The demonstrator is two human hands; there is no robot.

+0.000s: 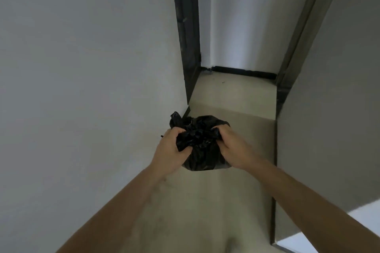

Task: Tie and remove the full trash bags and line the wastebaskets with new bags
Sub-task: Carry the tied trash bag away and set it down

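A full black trash bag [202,150] hangs in front of me over the floor of a narrow hallway. Its top is gathered into crumpled folds. My left hand [171,150] grips the bunched plastic on the bag's left side, fingers curled into it. My right hand [231,148] grips the gathered plastic on the right side in the same way. A loose end of the bag sticks up at the upper left [175,118]. No wastebasket is in view.
A white wall [82,68] runs close along my left. A dark door frame [188,37] stands ahead on the left, with a grey wall and dark baseboard [329,109] on the right. The beige floor [232,96] runs forward through the doorway.
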